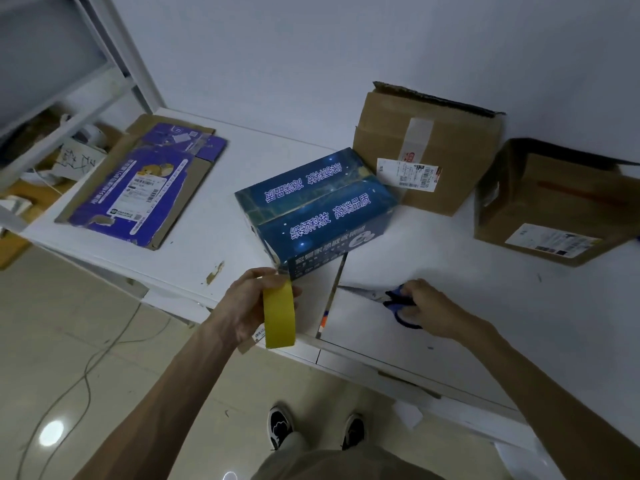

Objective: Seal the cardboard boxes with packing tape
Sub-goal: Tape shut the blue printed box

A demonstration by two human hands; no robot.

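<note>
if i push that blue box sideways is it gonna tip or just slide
Probably slides: the blue box sits low and broad on the smooth white table. Its top flaps show no tape, so lifting by them may pull them open. Weight can't be judged.

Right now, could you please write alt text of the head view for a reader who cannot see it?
A person's left hand holds a yellow tape roll at the edge of a white table while the right hand grips blue-handled scissors on it. A closed blue box stands beyond, two brown cardboard boxes farther back and a flattened purple carton at left.
</note>
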